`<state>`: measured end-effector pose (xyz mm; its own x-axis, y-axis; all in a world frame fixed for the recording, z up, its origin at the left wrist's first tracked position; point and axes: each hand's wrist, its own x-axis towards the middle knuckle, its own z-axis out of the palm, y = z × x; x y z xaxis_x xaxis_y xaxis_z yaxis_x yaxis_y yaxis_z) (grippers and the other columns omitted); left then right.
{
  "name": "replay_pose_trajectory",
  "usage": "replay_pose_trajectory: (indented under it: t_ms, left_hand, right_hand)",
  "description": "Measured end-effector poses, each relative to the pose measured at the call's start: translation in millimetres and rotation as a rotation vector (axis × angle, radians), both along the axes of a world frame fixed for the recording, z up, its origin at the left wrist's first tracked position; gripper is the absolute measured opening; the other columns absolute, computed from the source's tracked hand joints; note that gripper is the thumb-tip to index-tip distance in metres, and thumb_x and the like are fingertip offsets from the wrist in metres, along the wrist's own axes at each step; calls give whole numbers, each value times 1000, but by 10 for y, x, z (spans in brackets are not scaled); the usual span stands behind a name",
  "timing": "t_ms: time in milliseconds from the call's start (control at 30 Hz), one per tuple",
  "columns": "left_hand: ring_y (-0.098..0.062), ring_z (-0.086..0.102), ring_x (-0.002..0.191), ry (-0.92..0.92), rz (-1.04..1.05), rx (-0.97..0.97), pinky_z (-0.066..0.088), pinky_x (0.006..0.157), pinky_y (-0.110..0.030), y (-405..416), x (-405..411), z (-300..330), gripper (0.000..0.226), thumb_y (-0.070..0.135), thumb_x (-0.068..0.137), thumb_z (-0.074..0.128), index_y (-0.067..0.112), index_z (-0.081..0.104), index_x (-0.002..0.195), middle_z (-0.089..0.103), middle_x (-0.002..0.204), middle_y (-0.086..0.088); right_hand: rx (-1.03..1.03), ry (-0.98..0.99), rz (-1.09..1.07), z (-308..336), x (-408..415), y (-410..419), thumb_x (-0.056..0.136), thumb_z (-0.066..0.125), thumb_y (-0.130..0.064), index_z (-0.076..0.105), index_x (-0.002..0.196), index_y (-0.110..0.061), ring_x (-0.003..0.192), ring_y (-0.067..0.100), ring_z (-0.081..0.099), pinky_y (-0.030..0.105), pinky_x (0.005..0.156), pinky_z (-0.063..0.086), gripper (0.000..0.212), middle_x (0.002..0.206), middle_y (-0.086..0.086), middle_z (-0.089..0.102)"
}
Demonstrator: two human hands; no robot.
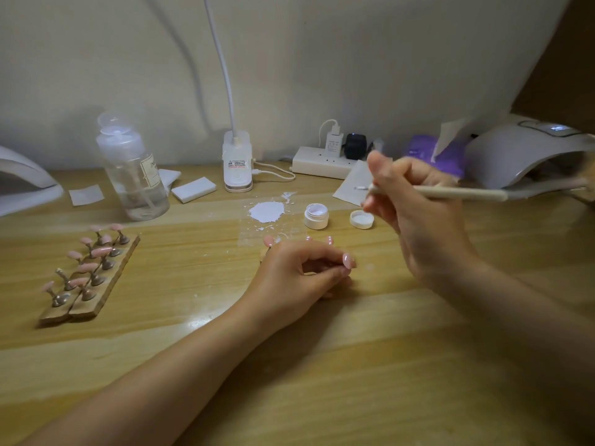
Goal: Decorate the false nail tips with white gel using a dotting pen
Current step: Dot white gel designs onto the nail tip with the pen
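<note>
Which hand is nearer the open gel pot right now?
Right. The right hand, gripping the dotting pen, hovers just right of the gel pot, above its loose lid. The left hand rests on the table nearer the camera, below the pot.

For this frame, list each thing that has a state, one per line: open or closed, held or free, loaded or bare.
gel jar: open, upright on the desk.
jar lid: off, lying beside the jar.
dotting pen: held in the right hand, raised off the desk.
left hand: resting on the desk, fingers loosely curled.
nail tip stand: most pegs carry pink tips, one bare.
pump bottle: cap flipped up.
white gel smear: spread on the desk.
</note>
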<state>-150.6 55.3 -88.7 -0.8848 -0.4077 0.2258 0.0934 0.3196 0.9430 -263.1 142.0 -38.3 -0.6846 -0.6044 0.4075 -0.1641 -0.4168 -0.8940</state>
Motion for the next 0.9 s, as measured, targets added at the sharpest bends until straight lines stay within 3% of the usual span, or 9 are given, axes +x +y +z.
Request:
replay_pose_trajectory:
  t_ms: [133,233,367,433,633,900]
  left_hand:
    - [-14,64,71,14,1,4,51,56,-14,7,-2,5,18,3,82,65,19,70,77,67,74,-8]
    - [-12,66,75,10,-3,26,50,56,-14,8,-1,2,16,4,81,65,18,72,81,70,76,-8]
    - [-9,66,76,19,-8,11,51,57,-16,9,-6,2,21,4,81,64,24,72,83,72,82,-9]
    - [-8,67,75,26,-6,-8,52,57,-16,11,-4,6,23,3,81,64,25,72,82,72,78,-5]
    - [-4,67,75,24,-15,-19,52,57,-15,25,-3,26,37,1,81,64,36,72,74,72,77,6]
    - [-10,69,76,11,2,-46,53,58,-17,20,-1,13,31,0,81,64,30,72,77,71,78,-6]
  right_hand:
    - [61,-107,-45,-330,76,110,54,71,-43,52,42,-23,43,2,47,23,63,51,30,41,-9,47]
    - [55,-127,-48,-412,114,100,61,70,-35,46,42,-21,37,2,40,17,54,49,33,40,-6,40]
    - [55,-88,21,-427,108,88,67,68,-26,43,57,-10,35,10,52,14,45,44,31,38,-1,41]
    - [59,-87,36,-444,106,87,69,68,-24,40,55,-9,38,13,55,14,46,43,35,38,0,39]
    - [94,-67,-9,-488,51,68,81,54,9,34,56,-9,33,9,52,18,46,43,37,34,-1,36]
    - [98,-75,15,-486,49,59,79,51,13,34,55,-8,33,11,51,19,46,44,36,34,0,36]
